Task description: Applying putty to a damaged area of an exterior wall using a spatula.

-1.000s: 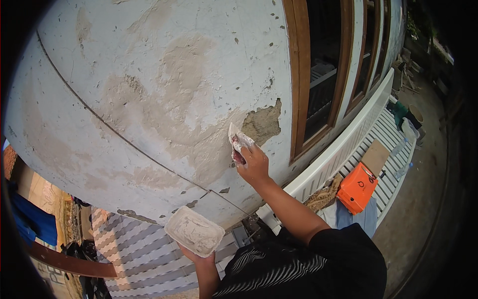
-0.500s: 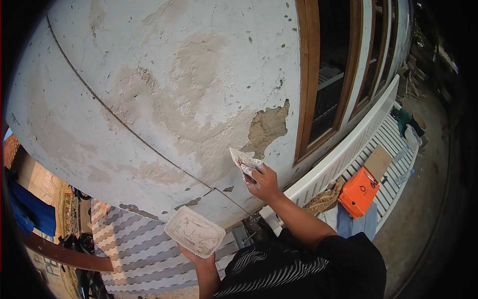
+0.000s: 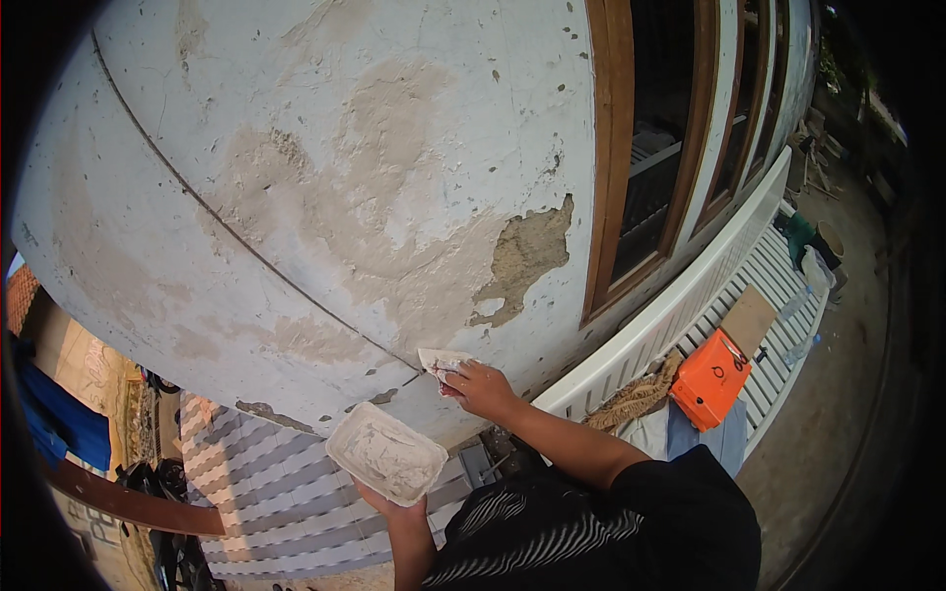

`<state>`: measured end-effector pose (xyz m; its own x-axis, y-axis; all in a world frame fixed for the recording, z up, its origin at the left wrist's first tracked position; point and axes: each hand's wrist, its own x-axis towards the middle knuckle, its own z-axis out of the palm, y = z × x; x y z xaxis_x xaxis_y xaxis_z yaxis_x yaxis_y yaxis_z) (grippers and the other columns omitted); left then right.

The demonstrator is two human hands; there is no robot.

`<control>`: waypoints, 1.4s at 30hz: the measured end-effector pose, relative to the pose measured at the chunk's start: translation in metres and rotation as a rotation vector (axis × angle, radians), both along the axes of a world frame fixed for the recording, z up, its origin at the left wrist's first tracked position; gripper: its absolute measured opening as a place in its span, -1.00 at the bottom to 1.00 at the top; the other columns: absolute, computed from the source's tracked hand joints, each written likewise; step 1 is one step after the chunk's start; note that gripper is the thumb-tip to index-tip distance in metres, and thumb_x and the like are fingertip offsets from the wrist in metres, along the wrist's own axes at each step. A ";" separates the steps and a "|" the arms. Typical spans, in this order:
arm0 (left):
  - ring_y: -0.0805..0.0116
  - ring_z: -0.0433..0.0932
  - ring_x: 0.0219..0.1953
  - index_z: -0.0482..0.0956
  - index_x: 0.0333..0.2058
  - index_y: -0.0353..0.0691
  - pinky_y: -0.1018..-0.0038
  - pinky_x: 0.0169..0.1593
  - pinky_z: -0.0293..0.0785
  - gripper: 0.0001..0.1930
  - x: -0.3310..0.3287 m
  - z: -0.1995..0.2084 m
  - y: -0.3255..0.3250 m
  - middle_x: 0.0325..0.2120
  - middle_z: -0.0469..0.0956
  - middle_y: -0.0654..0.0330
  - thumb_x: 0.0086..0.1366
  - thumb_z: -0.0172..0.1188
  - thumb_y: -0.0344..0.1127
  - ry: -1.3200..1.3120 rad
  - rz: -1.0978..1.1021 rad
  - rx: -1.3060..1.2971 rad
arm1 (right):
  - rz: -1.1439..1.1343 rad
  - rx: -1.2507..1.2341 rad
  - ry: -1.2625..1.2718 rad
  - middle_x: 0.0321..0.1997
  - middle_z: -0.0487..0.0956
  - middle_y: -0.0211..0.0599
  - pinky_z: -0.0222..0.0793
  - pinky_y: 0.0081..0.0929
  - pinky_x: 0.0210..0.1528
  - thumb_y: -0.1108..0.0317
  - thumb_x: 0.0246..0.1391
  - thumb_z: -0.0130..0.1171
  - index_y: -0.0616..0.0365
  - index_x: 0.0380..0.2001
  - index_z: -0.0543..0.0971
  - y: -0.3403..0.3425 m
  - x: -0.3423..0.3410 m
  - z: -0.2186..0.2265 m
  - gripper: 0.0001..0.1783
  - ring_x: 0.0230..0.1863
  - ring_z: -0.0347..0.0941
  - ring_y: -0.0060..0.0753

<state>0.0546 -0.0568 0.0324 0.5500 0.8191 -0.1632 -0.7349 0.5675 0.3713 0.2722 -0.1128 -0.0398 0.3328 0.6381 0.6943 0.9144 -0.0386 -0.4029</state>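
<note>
A weathered white wall (image 3: 325, 177), crossed by a thin dark line and scarred by a brown patch of bare plaster (image 3: 527, 254), fills the frame beside a wooden window frame (image 3: 616, 148). Below runs a white bench (image 3: 690, 305) carrying an orange case (image 3: 711, 379). The left hand (image 3: 394, 502) cups the underside of a shallow white tray (image 3: 386, 454) smeared with pale filler, fingers closed around its base. Just above it, the right hand (image 3: 480, 387) is clamped on a filler-coated scraper (image 3: 440, 360), its blade pressed flat against the wall's lower edge.
</note>
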 end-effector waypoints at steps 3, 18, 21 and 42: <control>0.02 0.45 0.09 0.34 0.18 -0.05 -0.05 0.12 0.39 -0.48 -0.001 -0.008 0.004 0.11 0.44 0.15 0.38 -0.22 0.09 0.040 0.046 0.033 | -0.041 0.139 0.006 -0.30 0.51 -0.19 0.48 -0.21 -0.28 0.38 -0.32 0.37 0.04 -0.28 0.59 -0.016 0.008 -0.003 -0.62 -0.31 0.49 -0.05; 0.03 0.47 0.07 0.34 0.17 -0.02 -0.03 0.09 0.43 -0.49 0.011 -0.005 0.005 0.09 0.45 0.19 0.38 -0.22 0.10 0.085 0.018 -0.006 | -0.146 -0.030 0.121 -0.24 0.45 -0.13 0.48 -0.19 -0.30 0.41 -0.28 0.34 0.02 -0.16 0.51 -0.004 0.012 -0.008 -0.52 -0.27 0.49 -0.01; 0.03 0.47 0.07 0.35 0.17 -0.02 -0.03 0.09 0.43 -0.49 0.011 0.001 0.004 0.09 0.45 0.19 0.38 -0.22 0.10 0.106 0.059 0.034 | -0.100 0.016 0.108 -0.26 0.45 -0.11 0.48 -0.19 -0.30 0.41 -0.29 0.34 0.05 -0.15 0.51 -0.020 0.015 -0.016 -0.51 -0.27 0.48 0.00; 0.05 0.45 0.10 0.32 0.19 -0.05 0.00 0.12 0.41 -0.47 0.019 -0.002 0.010 0.13 0.41 0.18 0.38 -0.20 0.10 0.093 0.026 0.078 | -0.214 0.305 0.031 -0.22 0.50 -0.07 0.48 -0.21 -0.32 0.46 -0.25 0.27 0.13 -0.21 0.57 -0.026 0.057 0.069 -0.60 -0.32 0.51 0.02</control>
<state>0.0733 -0.0466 0.0307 0.5139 0.8450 -0.1481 -0.7094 0.5156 0.4806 0.3291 -0.1383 0.0292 0.4602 0.3173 0.8292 0.8858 -0.1016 -0.4528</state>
